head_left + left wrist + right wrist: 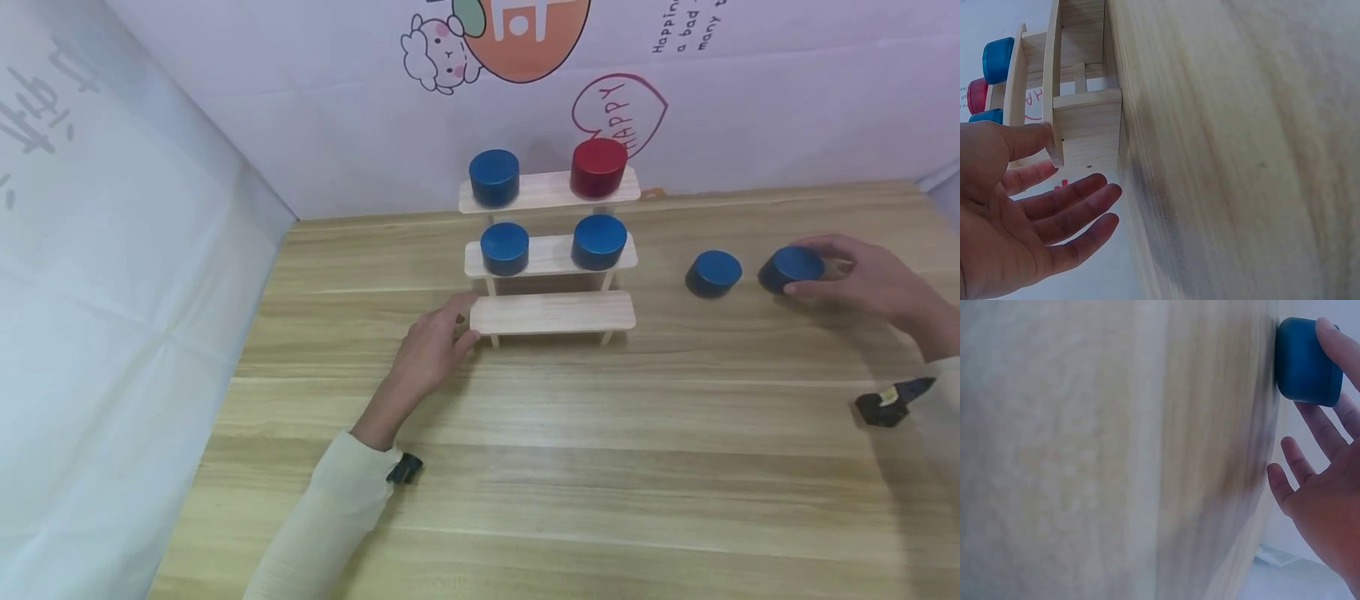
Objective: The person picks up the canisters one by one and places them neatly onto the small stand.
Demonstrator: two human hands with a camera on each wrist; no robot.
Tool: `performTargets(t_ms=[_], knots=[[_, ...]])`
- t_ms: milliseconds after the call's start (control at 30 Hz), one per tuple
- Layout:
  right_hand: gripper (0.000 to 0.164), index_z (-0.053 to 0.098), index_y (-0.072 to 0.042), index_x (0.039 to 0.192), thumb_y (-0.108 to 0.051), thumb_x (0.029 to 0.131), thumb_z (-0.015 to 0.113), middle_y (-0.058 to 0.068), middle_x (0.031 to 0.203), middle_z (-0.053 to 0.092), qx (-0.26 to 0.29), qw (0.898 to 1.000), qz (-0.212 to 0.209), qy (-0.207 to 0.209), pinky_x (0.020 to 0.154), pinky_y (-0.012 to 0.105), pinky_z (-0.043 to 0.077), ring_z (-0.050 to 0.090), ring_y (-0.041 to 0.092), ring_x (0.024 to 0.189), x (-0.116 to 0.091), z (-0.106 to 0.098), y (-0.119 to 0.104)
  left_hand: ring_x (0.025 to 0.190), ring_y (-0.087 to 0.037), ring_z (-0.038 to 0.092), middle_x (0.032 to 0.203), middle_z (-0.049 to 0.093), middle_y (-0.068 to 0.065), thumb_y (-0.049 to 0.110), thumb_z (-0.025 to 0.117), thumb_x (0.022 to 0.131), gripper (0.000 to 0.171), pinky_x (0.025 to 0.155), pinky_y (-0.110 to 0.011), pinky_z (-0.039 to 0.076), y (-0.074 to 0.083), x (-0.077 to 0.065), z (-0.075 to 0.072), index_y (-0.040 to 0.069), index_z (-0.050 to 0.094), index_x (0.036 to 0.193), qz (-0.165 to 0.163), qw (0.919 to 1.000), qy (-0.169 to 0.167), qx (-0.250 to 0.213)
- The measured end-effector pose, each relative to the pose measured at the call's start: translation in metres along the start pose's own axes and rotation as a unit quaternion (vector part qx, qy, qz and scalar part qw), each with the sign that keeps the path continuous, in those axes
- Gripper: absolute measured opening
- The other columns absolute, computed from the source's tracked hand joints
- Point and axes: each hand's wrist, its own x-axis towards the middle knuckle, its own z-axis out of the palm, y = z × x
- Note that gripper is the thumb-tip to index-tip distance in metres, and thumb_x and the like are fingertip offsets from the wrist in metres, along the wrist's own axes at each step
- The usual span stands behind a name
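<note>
My left hand (433,346) is at the left end of a pale wooden three-step stand (552,313). Its thumb and index finger grip the end of the lowest board, while the other fingers (1082,212) spread out loosely beside it. At the right, my right hand (862,275) holds a blue cylinder (791,267) between thumb and fingers, low over the wooden table. Another blue cylinder (713,273) stands just left of it. The middle step carries two blue cylinders, left (505,248) and right (599,242). On the top step are a blue cylinder (494,177) and a red cylinder (597,168).
Behind the stand, a white cloth (337,125) with printed drawings and lettering rises along the back edge of the wood-grain table (562,467). More white cloth (112,333) hangs along the left side. A small black device (883,408) sits by the right sleeve.
</note>
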Motion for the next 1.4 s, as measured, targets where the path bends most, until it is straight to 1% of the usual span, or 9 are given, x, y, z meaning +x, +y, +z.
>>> performTargets(t_ms=[233, 400, 467, 567, 667, 833, 1000, 1233, 1400], knots=[[0.078, 0.031, -0.001, 0.154, -0.028, 0.094, 0.072, 0.027, 0.159, 0.02, -0.005, 1.0, 0.004, 0.018, 0.106, 0.072, 0.017, 0.021, 0.059, 0.137, -0.004, -0.001, 0.0, 0.112, -0.03, 0.063, 0.124, 0.066, -0.016, 0.017, 0.064, 0.099, 0.054, 0.083, -0.048, 0.053, 0.001, 0.0, 0.002, 0.013, 0.045, 0.149, -0.001, 1.0, -0.002, -0.005], [0.074, 0.037, -0.007, 0.154, -0.032, 0.094, 0.072, 0.017, 0.153, 0.034, -0.005, 0.999, 0.018, 0.046, 0.109, 0.063, 0.025, 0.031, 0.058, 0.134, -0.009, 0.005, -0.002, 0.108, -0.031, 0.064, 0.12, 0.067, -0.018, 0.015, 0.063, 0.099, 0.052, 0.082, -0.048, 0.053, -0.001, -0.002, 0.002, 0.013, 0.045, 0.148, 0.009, 0.9999, 0.004, -0.011], [0.074, 0.037, -0.006, 0.153, -0.034, 0.094, 0.072, 0.019, 0.15, 0.037, -0.001, 0.998, 0.019, 0.057, 0.111, 0.06, 0.024, 0.031, 0.054, 0.136, -0.01, 0.008, -0.004, 0.106, -0.031, 0.065, 0.118, 0.067, -0.018, 0.013, 0.063, 0.099, 0.051, 0.081, -0.048, 0.053, -0.001, -0.003, 0.002, 0.013, 0.045, 0.147, 0.013, 0.9998, 0.008, -0.013], [0.077, 0.035, -0.001, 0.153, -0.036, 0.095, 0.07, 0.026, 0.152, 0.034, 0.002, 0.998, 0.017, 0.068, 0.111, 0.063, 0.02, 0.027, 0.049, 0.14, -0.012, 0.01, -0.007, 0.103, -0.031, 0.067, 0.115, 0.068, -0.018, 0.013, 0.062, 0.1, 0.051, 0.078, -0.047, 0.054, -0.001, -0.005, 0.003, 0.014, 0.045, 0.147, 0.016, 0.9997, 0.009, -0.015], [0.077, 0.034, 0.001, 0.153, -0.036, 0.095, 0.069, 0.029, 0.151, 0.033, 0.003, 0.997, 0.015, 0.078, 0.11, 0.065, 0.019, 0.026, 0.05, 0.139, -0.015, 0.01, -0.011, 0.101, -0.031, 0.067, 0.113, 0.069, -0.018, 0.013, 0.061, 0.1, 0.051, 0.077, -0.046, 0.054, -0.001, -0.005, 0.003, 0.015, 0.043, 0.148, 0.015, 0.9998, 0.006, -0.015], [0.076, 0.034, 0.0, 0.153, -0.035, 0.095, 0.069, 0.028, 0.151, 0.034, 0.004, 0.996, 0.01, 0.083, 0.109, 0.067, 0.019, 0.027, 0.051, 0.139, -0.021, 0.008, -0.018, 0.098, -0.03, 0.067, 0.112, 0.069, -0.017, 0.014, 0.061, 0.101, 0.051, 0.074, -0.044, 0.054, 0.0, -0.005, 0.003, 0.016, 0.042, 0.149, 0.007, 0.9999, 0.0, -0.008], [0.077, 0.032, -0.001, 0.154, -0.036, 0.095, 0.069, 0.031, 0.151, 0.033, 0.005, 0.997, 0.014, 0.082, 0.103, 0.074, 0.02, 0.026, 0.057, 0.136, -0.028, 0.009, -0.023, 0.093, -0.028, 0.067, 0.11, 0.069, -0.016, 0.015, 0.061, 0.101, 0.052, 0.069, -0.043, 0.054, 0.001, -0.005, 0.001, 0.017, 0.042, 0.15, 0.009, 1.0, -0.002, -0.004], [0.076, 0.034, 0.001, 0.152, -0.037, 0.095, 0.069, 0.03, 0.143, 0.038, 0.01, 0.996, 0.015, 0.088, 0.109, 0.069, 0.017, 0.027, 0.047, 0.137, -0.038, 0.015, -0.029, 0.079, -0.024, 0.063, 0.103, 0.068, -0.013, 0.016, 0.06, 0.101, 0.052, 0.059, -0.036, 0.049, 0.001, -0.006, 0.0, 0.017, 0.041, 0.15, 0.011, 0.9999, -0.004, 0.005], [0.077, 0.034, 0.002, 0.152, -0.036, 0.094, 0.069, 0.031, 0.144, 0.039, 0.008, 0.996, 0.011, 0.088, 0.109, 0.068, 0.017, 0.027, 0.051, 0.137, -0.044, 0.019, -0.034, 0.072, -0.023, 0.059, 0.096, 0.066, -0.01, 0.017, 0.059, 0.101, 0.052, 0.056, -0.035, 0.047, 0.001, -0.005, 0.001, 0.016, 0.041, 0.15, 0.009, 0.9999, -0.005, 0.01]])
